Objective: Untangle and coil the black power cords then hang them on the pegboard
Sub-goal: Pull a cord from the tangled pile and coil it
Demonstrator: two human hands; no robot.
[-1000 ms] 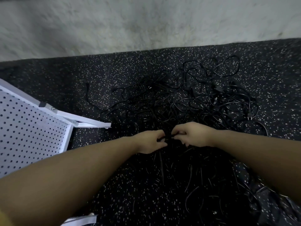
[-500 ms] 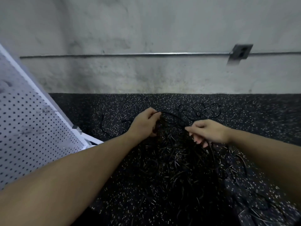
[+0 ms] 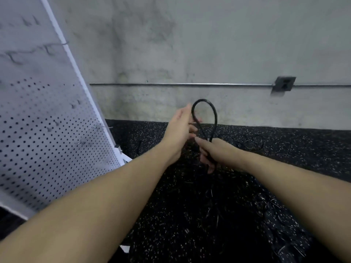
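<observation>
Since half a second ago both hands rose, lifting a cord [image 3: 204, 111] loop off the floor pile [image 3: 209, 196]. Left hand [image 3: 178, 133] pinches one strand; right hand [image 3: 214, 150] grips the other. Untangling step; next, draw it free, probably.

My one camera sits on my head, looking forward and slightly down along my forearms, close above the speckled floor [image 3: 284, 149]. It faces the far concrete wall [image 3: 209, 44]; the pegboard [image 3: 47, 139] fills the left edge.

Pegboard [image 3: 47, 130] cut off left, cord pile [image 3: 209, 196] blurred (strands indistinguishable), left fingers hidden.
</observation>
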